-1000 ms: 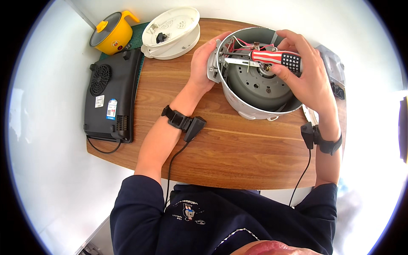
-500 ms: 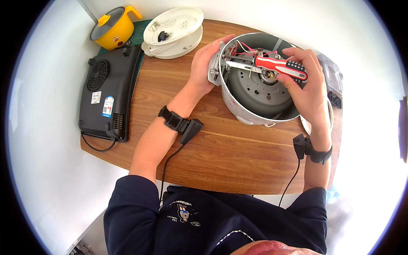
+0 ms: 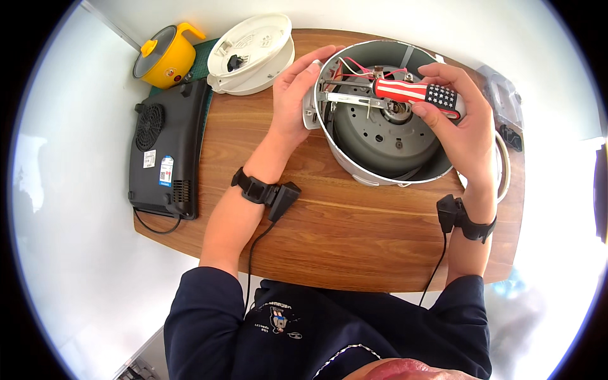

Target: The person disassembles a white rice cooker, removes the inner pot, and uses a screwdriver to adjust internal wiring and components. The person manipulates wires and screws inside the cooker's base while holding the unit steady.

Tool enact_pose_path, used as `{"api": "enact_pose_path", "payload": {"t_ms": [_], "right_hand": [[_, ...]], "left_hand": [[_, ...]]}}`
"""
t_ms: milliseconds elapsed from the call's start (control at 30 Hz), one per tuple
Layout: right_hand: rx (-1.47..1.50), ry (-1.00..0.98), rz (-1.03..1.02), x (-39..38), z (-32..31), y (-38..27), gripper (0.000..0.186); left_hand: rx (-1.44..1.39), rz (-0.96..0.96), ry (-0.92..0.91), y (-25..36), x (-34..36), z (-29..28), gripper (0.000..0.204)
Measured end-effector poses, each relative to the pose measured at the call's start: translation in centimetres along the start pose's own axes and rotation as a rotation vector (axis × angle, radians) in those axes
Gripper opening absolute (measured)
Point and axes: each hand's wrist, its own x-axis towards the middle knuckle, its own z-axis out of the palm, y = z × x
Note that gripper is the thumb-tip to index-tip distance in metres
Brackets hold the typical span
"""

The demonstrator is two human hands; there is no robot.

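Observation:
A round metal rice cooker body [image 3: 345, 158] lies with its open underside up, showing a grey heating plate housing [image 3: 380, 130], pink and white wires and a metal lever. My left hand [image 3: 291, 101] is closed around the light grey panel [image 3: 310, 109] on the cooker's left side. In my right hand [image 3: 468, 123] is a screwdriver [image 3: 405, 92] with a red, white and black star-patterned handle, gripped by fingers and thumb. Its shaft points left across the cooker's inside to the wall behind the panel. Where the tip meets the wall is too small to tell.
A white plastic base [image 3: 253, 82] with a black plug part stands at the back. To the left lie an upturned black induction cooker [image 3: 149, 183] and a yellow electric pot [image 3: 171, 63] by a green mat. A clear plastic box [image 3: 503, 98] sits at the right edge.
The screwdriver handle has turned in my right hand, so more of its black starred part faces up. My left hand keeps hold of the panel. The whole view has shifted slightly.

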Motion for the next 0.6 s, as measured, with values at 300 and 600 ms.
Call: {"api": "enact_pose_path", "payload": {"t_ms": [300,600], "right_hand": [[-0.118,-0.098,-0.263,1.1,-1.0,0.5,0.044],[-0.245,-0.105,-0.154,0.7,-1.4,0.8,0.044]], "left_hand": [[-0.024,0.026,0.052,0.2,0.0,0.4,0.042],[0.029,-0.008,0.065,1.0,0.2,0.3,0.041]]}}
